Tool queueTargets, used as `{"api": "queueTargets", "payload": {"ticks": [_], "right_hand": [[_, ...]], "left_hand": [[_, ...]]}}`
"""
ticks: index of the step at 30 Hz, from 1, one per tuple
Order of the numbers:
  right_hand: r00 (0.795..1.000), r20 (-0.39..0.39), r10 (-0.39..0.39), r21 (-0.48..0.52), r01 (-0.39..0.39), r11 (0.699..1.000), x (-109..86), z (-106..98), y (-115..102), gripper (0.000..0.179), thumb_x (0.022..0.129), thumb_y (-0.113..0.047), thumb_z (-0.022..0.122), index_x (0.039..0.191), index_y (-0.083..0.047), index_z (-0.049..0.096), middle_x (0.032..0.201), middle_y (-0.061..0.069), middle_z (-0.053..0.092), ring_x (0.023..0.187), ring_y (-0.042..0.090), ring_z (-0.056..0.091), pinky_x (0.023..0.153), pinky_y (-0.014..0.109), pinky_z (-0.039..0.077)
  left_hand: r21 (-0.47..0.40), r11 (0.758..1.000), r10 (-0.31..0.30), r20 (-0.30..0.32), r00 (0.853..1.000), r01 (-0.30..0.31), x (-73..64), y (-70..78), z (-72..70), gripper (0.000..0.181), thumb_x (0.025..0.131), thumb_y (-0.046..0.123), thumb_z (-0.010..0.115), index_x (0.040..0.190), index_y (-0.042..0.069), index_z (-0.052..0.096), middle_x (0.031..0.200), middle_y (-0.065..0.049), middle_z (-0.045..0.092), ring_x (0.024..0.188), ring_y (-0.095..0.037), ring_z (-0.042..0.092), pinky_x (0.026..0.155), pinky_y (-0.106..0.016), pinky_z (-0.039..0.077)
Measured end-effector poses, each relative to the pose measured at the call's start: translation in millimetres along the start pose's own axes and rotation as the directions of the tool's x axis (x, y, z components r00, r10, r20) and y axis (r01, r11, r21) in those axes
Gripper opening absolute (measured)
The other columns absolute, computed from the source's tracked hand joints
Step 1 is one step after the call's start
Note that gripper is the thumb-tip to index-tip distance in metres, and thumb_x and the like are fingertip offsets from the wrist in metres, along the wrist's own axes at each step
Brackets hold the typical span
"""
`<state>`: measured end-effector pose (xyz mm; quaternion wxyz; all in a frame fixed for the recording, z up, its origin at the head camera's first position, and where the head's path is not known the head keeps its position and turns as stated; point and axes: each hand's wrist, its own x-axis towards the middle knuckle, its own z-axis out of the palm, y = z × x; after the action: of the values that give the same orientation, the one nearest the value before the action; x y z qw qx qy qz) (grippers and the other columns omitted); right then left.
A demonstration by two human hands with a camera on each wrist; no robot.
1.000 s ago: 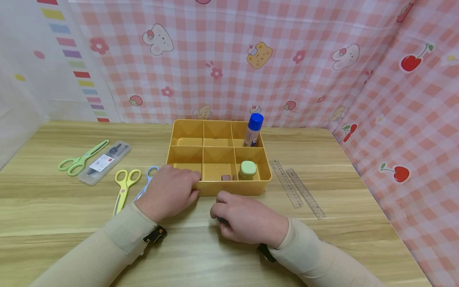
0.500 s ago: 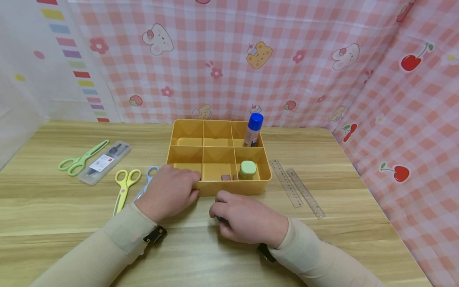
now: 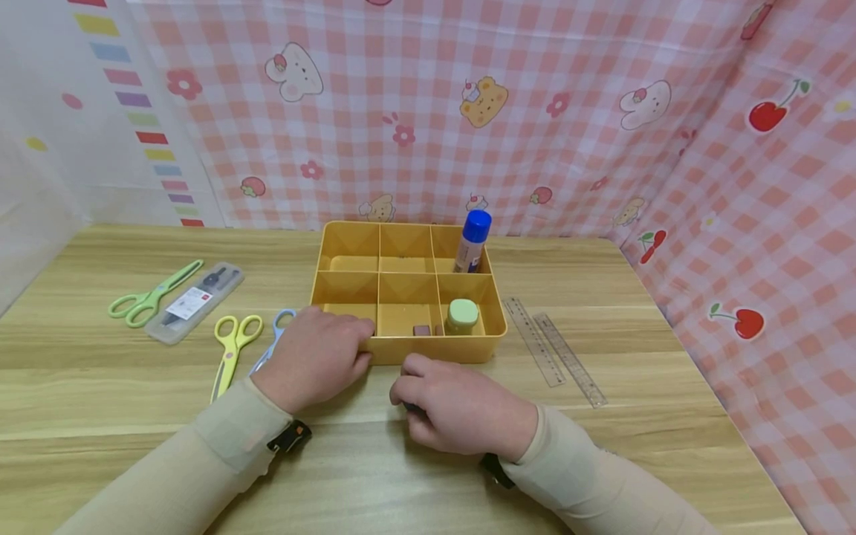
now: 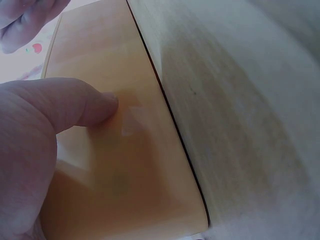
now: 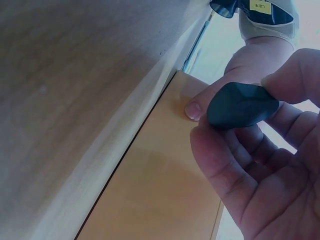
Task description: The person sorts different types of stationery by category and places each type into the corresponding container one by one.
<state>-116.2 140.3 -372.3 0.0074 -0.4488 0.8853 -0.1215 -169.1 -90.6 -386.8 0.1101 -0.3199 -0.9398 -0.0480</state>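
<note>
A yellow six-compartment organizer box (image 3: 435, 351) stands in the middle of the table. My left hand (image 3: 317, 360) grips its front wall near the left corner, fingers over the rim and thumb (image 4: 85, 102) pressed to the outer face. In front of the box, my right hand (image 3: 461, 409) pinches a small dark green, smooth, rounded piece (image 5: 241, 106) between thumb and fingers. Its kind cannot be told. Inside the box, a glue stick with a blue cap (image 3: 475, 241) stands back right, a green-lidded jar (image 3: 462, 317) front right, and a small brownish block (image 3: 421, 331) lies front middle.
On the left lie green scissors (image 3: 150, 299), a clear compass case (image 3: 194, 303), yellow scissors (image 3: 230, 353) and blue scissors (image 3: 279, 327), partly covered by my left hand. Two clear rulers (image 3: 568, 360) (image 3: 535, 342) lie right of the box. Patterned cloth (image 3: 414, 111) hangs behind the table.
My right hand has shifted very slightly left with the dark green piece. The left hand and the box have stayed in place.
</note>
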Motion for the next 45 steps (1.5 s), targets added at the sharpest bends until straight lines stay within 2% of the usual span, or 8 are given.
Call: {"api": "queueTargets", "payload": {"ticks": [33,39,45], "right_hand": [[0.999,-0.027,-0.028,-0.027,0.027,0.999,-0.2,3.3,-0.3,0.013,0.093,-0.019,0.07,0.105,-0.018,0.072,0.098,-0.006,0.057,0.082,0.006,0.058,0.076,0.021,0.052],[1.0,-0.009,-0.022,-0.021,0.021,1.0,0.7,4.7,-0.5,0.012,0.093,-0.018,0.07,0.105,-0.018,0.072,0.097,-0.005,0.057,0.083,0.006,0.057,0.077,0.021,0.052],[1.0,0.001,-0.025,-0.029,0.025,0.999,1.2,4.8,-1.1,0.012,0.094,-0.019,0.07,0.105,-0.018,0.072,0.097,-0.006,0.058,0.083,0.007,0.058,0.077,0.022,0.053]], "left_hand": [[0.0,1.0,0.002,0.001,1.0,-0.002,-0.1,0.1,-1.5,0.026,0.089,0.026,0.071,0.072,0.021,0.052,0.059,0.009,0.049,0.055,-0.012,0.049,0.06,-0.037,0.038],[-0.007,1.0,-0.004,0.017,1.0,0.004,0.1,-0.1,-1.7,0.027,0.09,0.026,0.071,0.072,0.021,0.052,0.059,0.009,0.048,0.055,-0.011,0.047,0.061,-0.037,0.038],[-0.004,1.0,0.006,-0.001,1.0,-0.006,-0.1,-0.5,-1.7,0.027,0.089,0.025,0.071,0.071,0.021,0.051,0.058,0.009,0.047,0.054,-0.011,0.046,0.059,-0.037,0.038]]}}
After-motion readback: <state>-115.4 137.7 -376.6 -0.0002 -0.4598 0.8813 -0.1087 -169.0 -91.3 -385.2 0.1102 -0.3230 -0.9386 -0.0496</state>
